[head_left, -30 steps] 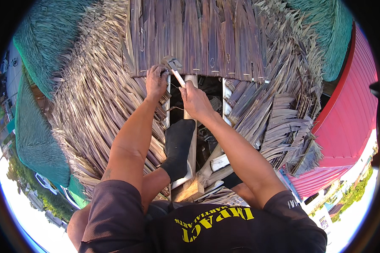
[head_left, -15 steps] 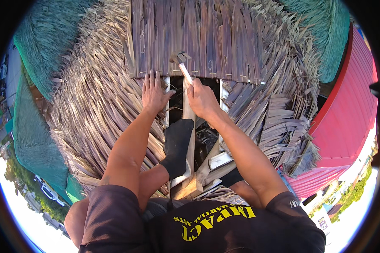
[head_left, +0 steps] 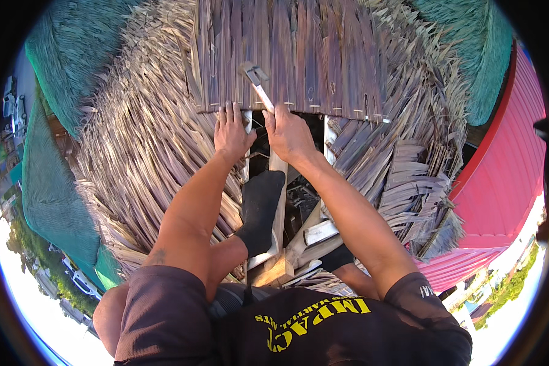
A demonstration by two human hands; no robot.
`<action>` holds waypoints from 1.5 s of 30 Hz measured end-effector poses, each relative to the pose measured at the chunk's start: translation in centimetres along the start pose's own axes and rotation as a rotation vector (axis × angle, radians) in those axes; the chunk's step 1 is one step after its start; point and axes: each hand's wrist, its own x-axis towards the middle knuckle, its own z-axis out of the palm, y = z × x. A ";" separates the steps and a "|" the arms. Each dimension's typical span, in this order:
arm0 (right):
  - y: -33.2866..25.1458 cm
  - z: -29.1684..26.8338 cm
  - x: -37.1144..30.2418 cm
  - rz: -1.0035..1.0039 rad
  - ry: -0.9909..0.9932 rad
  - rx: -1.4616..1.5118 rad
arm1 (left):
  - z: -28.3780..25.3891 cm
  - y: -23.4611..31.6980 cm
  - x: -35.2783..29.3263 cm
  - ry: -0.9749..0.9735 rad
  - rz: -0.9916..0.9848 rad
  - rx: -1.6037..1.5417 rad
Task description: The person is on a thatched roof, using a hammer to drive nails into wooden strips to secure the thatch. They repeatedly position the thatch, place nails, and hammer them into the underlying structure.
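My right hand [head_left: 290, 135] is closed round the white handle of a claw hammer [head_left: 263, 96]. The hammer's metal head lies up and to the left, over the lower part of a brown palm-leaf thatch panel [head_left: 299, 55]. With fingers stretched out, my left hand [head_left: 231, 132] presses on the panel's stitched lower edge, beside a white batten [head_left: 248, 119]; its thumb points toward that batten. I cannot see any nail. Below the panel's edge, between both hands, a gap in the roof shows dark space and a wooden beam [head_left: 279, 163].
My foot in a black sock [head_left: 262, 204] rests on the beam in the gap. Cut timber [head_left: 277, 272] lies just below it. Loose, older thatch [head_left: 146, 134] slopes away on both sides. Green-netted roofs [head_left: 58, 183] stand at the left, a red metal roof [head_left: 500, 177] at the right.
The hammer's head has risen a little and moved left relative to the panel, with my right hand following. My left thumb has drawn in closer to the fingers. The view has shifted slightly.
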 end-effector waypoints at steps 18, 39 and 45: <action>8.3 -12.5 -12.8 0.069 0.273 2.111 | -10.0 21.5 -5.4 0.251 0.708 -0.669; 16.8 -7.2 -28.4 0.538 1.057 2.134 | 0.2 30.6 -13.5 -0.273 0.901 -0.307; 25.0 -1.7 -32.3 1.348 1.530 1.641 | 1.5 28.4 -13.6 -0.481 0.715 -0.417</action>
